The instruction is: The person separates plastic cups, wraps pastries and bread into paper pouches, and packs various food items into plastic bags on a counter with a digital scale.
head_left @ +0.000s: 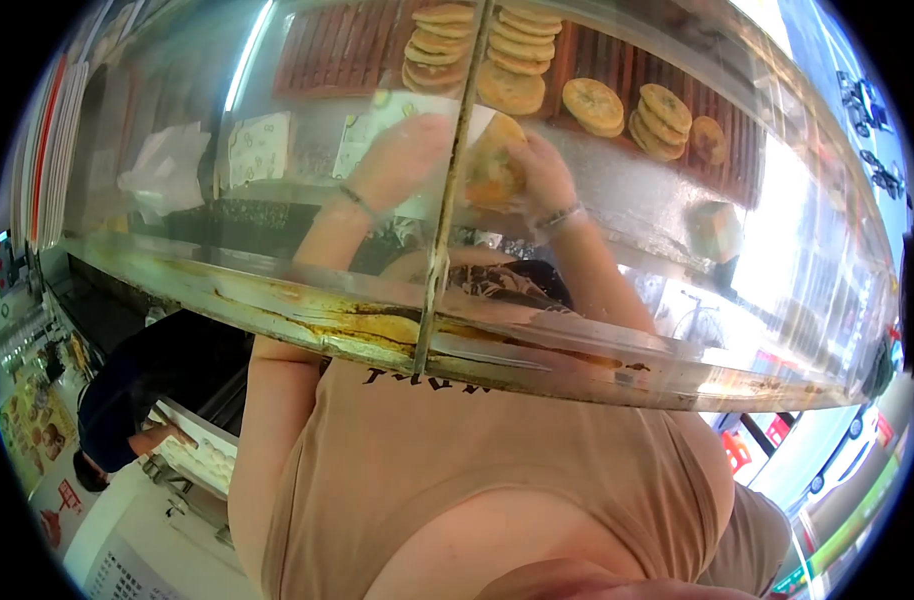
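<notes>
Seen through the glass of a display case, my left hand (pixel 412 150) is closed on white paper (pixel 482 120), its fingertips partly hidden by the metal post (pixel 444 220). My right hand (pixel 545 175) grips the right edge of a round browned flatbread (pixel 497 165), which lies against the paper between both hands. Beyond the hands, stacked flatbreads (pixel 522 40) rest on a brown slatted rack (pixel 567 50). Printed paper bags (pixel 259 148) lie left of my left hand.
A crumpled translucent bag (pixel 167 170) is at the case's left. The case's stained lower edge (pixel 327 325) crosses over my forearms. At lower left, a co-worker in dark clothes (pixel 157 380) reaches to a white tray (pixel 202 450). Vehicles show at right.
</notes>
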{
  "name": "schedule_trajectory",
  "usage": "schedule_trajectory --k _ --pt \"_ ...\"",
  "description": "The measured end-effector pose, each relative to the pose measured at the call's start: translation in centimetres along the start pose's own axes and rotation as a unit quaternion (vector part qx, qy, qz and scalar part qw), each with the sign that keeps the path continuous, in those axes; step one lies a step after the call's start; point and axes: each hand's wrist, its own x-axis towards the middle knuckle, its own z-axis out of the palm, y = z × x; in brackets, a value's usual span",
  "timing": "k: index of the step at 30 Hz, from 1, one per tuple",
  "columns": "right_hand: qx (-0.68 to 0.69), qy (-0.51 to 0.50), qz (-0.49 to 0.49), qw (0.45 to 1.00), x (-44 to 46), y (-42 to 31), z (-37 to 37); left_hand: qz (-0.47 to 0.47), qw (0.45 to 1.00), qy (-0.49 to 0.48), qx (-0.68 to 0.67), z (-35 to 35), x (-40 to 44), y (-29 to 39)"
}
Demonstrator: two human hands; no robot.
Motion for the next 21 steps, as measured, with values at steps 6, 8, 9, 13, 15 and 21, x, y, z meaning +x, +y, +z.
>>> schedule_trajectory --k 6,8,9,13,15,21 --pt "-0.062 -0.033 -0.048 0.996 0.8 3.2 1.2 0.061 0.998 -0.015 -0.012 2.1 0.4 1.2" --pt "-0.025 -0.012 -0.019 0.999 1.2 2.9 1.5 0.078 0.995 0.047 -0.031 2.5 0.2 1.4" --pt "-0.260 -0.065 -0.075 0.960 2.0 3.7 1.2 0.078 0.995 0.048 -0.031 2.7 -0.3 1.2" --pt "-0.569 -0.090 -0.249 0.778 0.1 1.4 1.9 -0.104 0.953 0.123 -0.258 2.1 -2.1 1.0" --pt "-0.612 -0.110 -0.315 0.717 -1.7 -2.3 1.6 -0.161 0.924 0.158 -0.309 1.2 -2.8 1.8" --pt "-0.683 -0.109 -0.464 0.554 -1.6 -6.4 0.7 -0.262 0.796 0.173 -0.518 -1.0 -3.3 2.8"
